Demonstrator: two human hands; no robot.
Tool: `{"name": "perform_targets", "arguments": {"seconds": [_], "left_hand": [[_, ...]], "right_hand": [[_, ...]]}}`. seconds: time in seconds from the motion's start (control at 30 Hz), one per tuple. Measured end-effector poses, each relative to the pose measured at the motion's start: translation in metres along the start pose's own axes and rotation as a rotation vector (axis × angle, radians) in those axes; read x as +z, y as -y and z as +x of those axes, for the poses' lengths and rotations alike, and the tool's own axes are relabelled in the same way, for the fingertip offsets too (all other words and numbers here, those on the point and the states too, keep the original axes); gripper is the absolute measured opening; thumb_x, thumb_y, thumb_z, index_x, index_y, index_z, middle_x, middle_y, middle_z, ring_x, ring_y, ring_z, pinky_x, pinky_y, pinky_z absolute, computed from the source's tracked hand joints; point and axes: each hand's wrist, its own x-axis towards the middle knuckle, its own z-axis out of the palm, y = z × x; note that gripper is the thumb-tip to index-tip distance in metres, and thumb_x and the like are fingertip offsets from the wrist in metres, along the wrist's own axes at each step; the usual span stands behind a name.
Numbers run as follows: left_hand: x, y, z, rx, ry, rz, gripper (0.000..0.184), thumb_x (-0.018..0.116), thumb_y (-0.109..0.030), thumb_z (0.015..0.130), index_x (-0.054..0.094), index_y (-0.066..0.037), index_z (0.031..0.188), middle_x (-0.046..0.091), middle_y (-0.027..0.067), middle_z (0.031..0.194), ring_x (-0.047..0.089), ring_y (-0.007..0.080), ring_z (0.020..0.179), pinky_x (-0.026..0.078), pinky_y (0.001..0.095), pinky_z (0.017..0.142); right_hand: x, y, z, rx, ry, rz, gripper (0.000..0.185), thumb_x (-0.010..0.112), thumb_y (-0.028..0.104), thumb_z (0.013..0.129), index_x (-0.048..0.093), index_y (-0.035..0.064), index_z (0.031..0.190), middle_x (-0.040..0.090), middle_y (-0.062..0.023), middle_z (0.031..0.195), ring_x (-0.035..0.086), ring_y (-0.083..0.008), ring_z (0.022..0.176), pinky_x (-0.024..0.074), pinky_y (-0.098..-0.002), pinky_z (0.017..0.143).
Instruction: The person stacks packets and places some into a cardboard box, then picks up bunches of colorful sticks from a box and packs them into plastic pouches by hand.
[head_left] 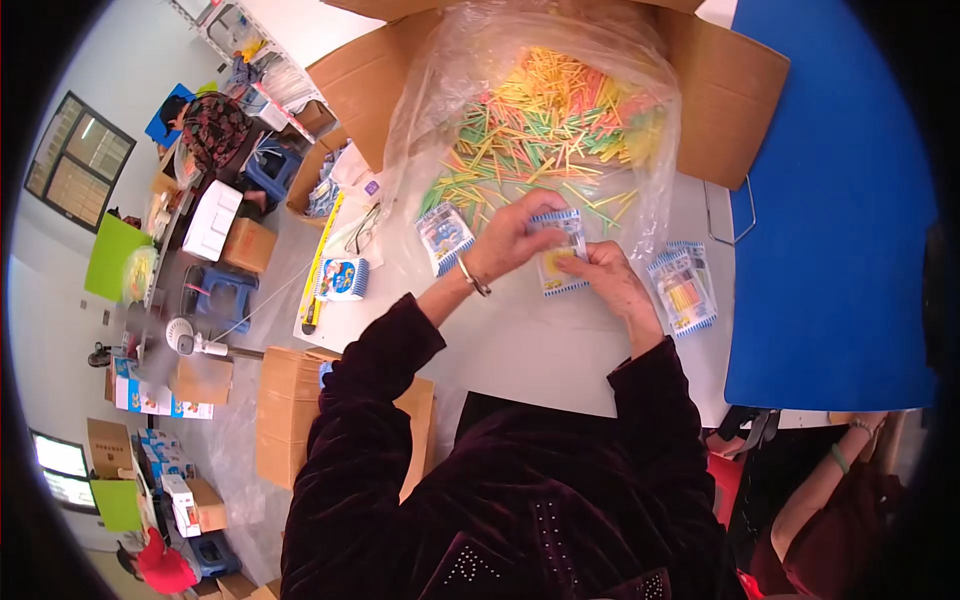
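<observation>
Over the white table, my left hand (510,237) grips the upper part of a small printed plastic packet (566,278). My right hand (617,287) pinches the same packet at its right side, and something yellow shows through its clear window. Another packet (444,238) lies just left of my left hand. To the right of my right hand, several filled packets (683,290) overlap, with coloured sticks visible inside. Beyond my hands, a loose heap of thin yellow, green and pink sticks (555,115) spills from a clear plastic bag (425,130).
The bag sits in an open cardboard box (735,90). At left are a stack of blue-and-white packets (342,279), a yellow ruler (322,262) and a carton of packets (325,190). A blue board (830,250) flanks the right. Other people sit at left and lower right.
</observation>
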Motion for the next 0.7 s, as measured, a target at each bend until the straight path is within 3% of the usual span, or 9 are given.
{"name": "perform_targets", "arguments": {"seconds": [0.1,0.13,0.23,0.27,0.3,0.37,0.4,0.6,0.7], "left_hand": [[-0.004,0.007,0.01,-0.054,0.002,-0.361,0.027,0.06,-0.008,0.085,0.052,-0.004,0.11,0.055,0.002,0.103,0.055,0.01,0.093,0.047,0.0246,0.077],[-0.011,0.003,0.014,-0.171,-0.004,-0.367,0.022,0.055,-0.007,0.088,0.053,-0.004,0.11,0.057,0.0025,0.1,0.057,0.0107,0.089,0.047,0.0251,0.075],[-0.01,0.03,0.04,-0.083,0.002,-0.309,0.017,0.054,-0.007,0.088,0.056,-0.003,0.105,0.059,0.0028,0.094,0.057,0.0097,0.084,0.048,0.0255,0.072],[-0.007,0.038,0.046,0.09,-0.015,0.112,0.015,0.055,-0.004,0.085,0.058,-0.002,0.099,0.062,0.006,0.091,0.06,0.0148,0.08,0.049,0.0294,0.071],[-0.003,0.049,0.052,0.094,-0.016,0.109,0.015,0.055,-0.004,0.085,0.058,-0.002,0.099,0.062,0.006,0.091,0.06,0.0148,0.08,0.049,0.0294,0.071],[0.009,0.072,0.062,0.491,-0.018,0.617,0.018,0.054,0.003,0.077,0.059,0.0,0.094,0.062,0.0094,0.094,0.061,0.0223,0.083,0.049,0.0347,0.074],[0.015,0.073,0.069,0.53,0.053,0.809,0.024,0.054,0.003,0.07,0.059,-0.001,0.092,0.061,0.0107,0.092,0.058,0.0277,0.087,0.046,0.0369,0.079],[0.022,0.08,0.081,0.542,0.167,1.106,0.012,0.051,-0.009,0.071,0.059,-0.007,0.08,0.056,0.0056,0.08,0.053,0.0226,0.088,0.042,0.0361,0.081],[0.0,0.054,0.073,0.516,0.142,1.048,0.019,0.053,-0.005,0.071,0.059,-0.005,0.089,0.056,0.0077,0.081,0.054,0.0246,0.087,0.044,0.0342,0.077]], "right_hand": [[-0.005,0.002,0.002,0.039,-0.058,-0.104,0.022,0.065,0.02,0.081,0.067,0.001,0.091,0.064,-0.0002,0.076,0.054,-0.0051,0.067,0.0425,-0.021,0.064],[-0.006,-0.003,0.005,-0.048,-0.133,-0.029,0.019,0.065,0.018,0.081,0.068,0.0022,0.09,0.065,0.0007,0.079,0.054,-0.0039,0.071,0.0416,-0.02,0.067],[-0.019,-0.004,0.007,-0.205,-0.301,0.152,0.016,0.065,0.015,0.082,0.068,0.0029,0.092,0.065,0.001,0.084,0.055,-0.0033,0.076,0.0412,-0.0195,0.071],[-0.024,-0.002,0.008,-0.281,-0.383,0.258,0.017,0.065,0.014,0.082,0.067,0.0023,0.095,0.066,0.0005,0.086,0.056,-0.0039,0.077,0.0416,-0.0202,0.072],[-0.029,0.001,0.007,-0.284,-0.384,0.254,0.017,0.065,0.014,0.082,0.067,0.0023,0.095,0.066,0.0005,0.086,0.056,-0.0039,0.077,0.0416,-0.0202,0.072],[-0.038,0.006,0.005,-0.397,-0.429,0.437,0.019,0.066,0.013,0.082,0.065,0.0019,0.098,0.066,-0.0008,0.09,0.058,-0.006,0.08,0.0425,-0.0221,0.075],[-0.041,0.007,0.003,-0.386,-0.454,0.419,0.022,0.067,0.013,0.081,0.064,0.0026,0.1,0.066,-0.0022,0.093,0.059,-0.0073,0.082,0.0434,-0.0237,0.077],[-0.042,0.0,0.006,-0.351,-0.438,0.404,0.022,0.066,0.014,0.082,0.064,0.0026,0.1,0.065,-0.0021,0.094,0.058,-0.0062,0.083,0.043,-0.0234,0.079],[-0.037,0.007,0.003,-0.318,-0.391,0.396,0.023,0.067,0.015,0.081,0.063,0.0022,0.1,0.065,-0.0023,0.095,0.058,-0.0064,0.084,0.0426,-0.0232,0.08]]}}
